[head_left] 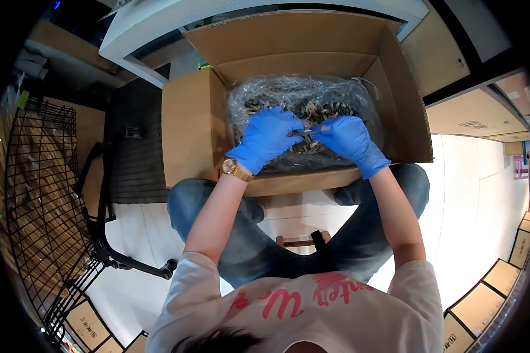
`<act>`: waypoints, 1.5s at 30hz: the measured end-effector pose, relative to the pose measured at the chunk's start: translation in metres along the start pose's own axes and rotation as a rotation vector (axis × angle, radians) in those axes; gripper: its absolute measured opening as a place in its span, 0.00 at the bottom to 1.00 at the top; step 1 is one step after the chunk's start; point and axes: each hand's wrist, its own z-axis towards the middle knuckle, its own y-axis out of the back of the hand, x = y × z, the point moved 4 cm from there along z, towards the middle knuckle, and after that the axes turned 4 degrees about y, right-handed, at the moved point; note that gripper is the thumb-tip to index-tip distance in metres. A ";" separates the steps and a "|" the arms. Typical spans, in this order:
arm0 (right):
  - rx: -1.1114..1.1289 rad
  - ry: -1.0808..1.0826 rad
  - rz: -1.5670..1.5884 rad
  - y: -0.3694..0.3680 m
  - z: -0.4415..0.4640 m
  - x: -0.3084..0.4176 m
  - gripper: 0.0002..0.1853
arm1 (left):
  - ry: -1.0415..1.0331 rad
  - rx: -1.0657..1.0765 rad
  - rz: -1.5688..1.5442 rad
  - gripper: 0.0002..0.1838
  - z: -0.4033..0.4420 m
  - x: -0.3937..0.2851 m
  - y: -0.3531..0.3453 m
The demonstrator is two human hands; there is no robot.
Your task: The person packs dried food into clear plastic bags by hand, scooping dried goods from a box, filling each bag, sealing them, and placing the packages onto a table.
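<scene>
My left hand (268, 138), in a blue glove with a gold watch at the wrist, is closed in a pinch. What its fingertips hold is too small to make out. Facing it, my gloved right hand (348, 141) is closed around a thin silvery tool (302, 133), whose exact kind is unclear; its tip reaches my left fingertips. Both hands are over an opened clear plastic bag (247, 94) full of dried, curled grey-brown pieces (333, 110). The bag lies inside an open cardboard box (294, 41) between my knees.
A black wire cart (41, 194) holding long tan bundles stands at the left. Next to it is a dark ribbed mat (136, 159). White furniture (141, 29) edges the far side of the box. Tan cartons (477, 115) line the right. Beneath me shows a low wooden stool (297, 242).
</scene>
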 end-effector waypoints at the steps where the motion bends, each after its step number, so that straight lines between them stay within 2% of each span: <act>1: -0.001 0.015 0.012 -0.001 0.002 0.004 0.08 | 0.016 0.124 0.092 0.06 -0.002 0.005 -0.010; 5: -0.071 -0.002 -0.088 0.009 0.011 0.018 0.07 | -0.005 0.014 0.097 0.05 0.001 0.008 -0.012; 7: -0.186 0.039 -0.061 0.016 0.013 0.021 0.06 | -0.007 -0.039 0.062 0.05 0.003 -0.001 -0.007; 10: -0.200 0.085 -0.034 0.011 0.011 0.019 0.07 | -0.043 -0.030 0.027 0.07 0.004 -0.007 -0.007; 14: -0.139 0.023 -0.002 0.013 0.010 0.016 0.07 | -0.059 -0.059 0.063 0.07 0.002 -0.005 -0.017; 16: -0.227 0.026 0.054 0.032 0.005 0.006 0.07 | 0.005 -0.058 0.084 0.06 0.005 -0.006 -0.012; 17: -0.226 0.025 0.055 0.036 0.002 0.002 0.07 | 0.006 -0.057 0.083 0.06 0.005 -0.004 -0.011; 19: -0.004 -0.114 -0.018 0.032 -0.005 -0.008 0.08 | 0.004 -0.075 -0.005 0.06 0.006 0.002 -0.006; 22: -0.143 -0.033 0.022 0.037 -0.004 -0.004 0.08 | -0.048 -0.038 -0.029 0.05 0.005 0.006 -0.008; 26: -0.070 -0.038 -0.054 0.034 -0.003 -0.005 0.06 | -0.043 0.001 0.067 0.05 0.002 -0.008 -0.025; 28: -0.052 0.092 -0.058 0.022 -0.002 0.005 0.05 | -0.049 -0.011 0.055 0.04 0.001 -0.017 -0.030; 34: -0.099 0.045 0.045 0.019 0.001 0.015 0.07 | -0.098 -0.012 -0.021 0.04 0.004 -0.019 -0.004; 37: -0.074 0.045 0.071 0.022 0.002 0.018 0.07 | -0.098 0.017 0.039 0.04 -0.002 -0.023 -0.013; 41: -0.052 0.106 -0.002 0.014 -0.001 0.014 0.06 | -0.064 0.019 0.050 0.04 -0.003 -0.019 -0.013; 43: -0.150 0.098 0.089 0.033 0.001 0.012 0.04 | -0.103 -0.079 0.056 0.05 0.000 -0.022 0.010; 45: -0.125 0.049 0.100 0.042 0.001 0.012 0.05 | -0.068 -0.067 0.061 0.06 -0.002 -0.018 0.009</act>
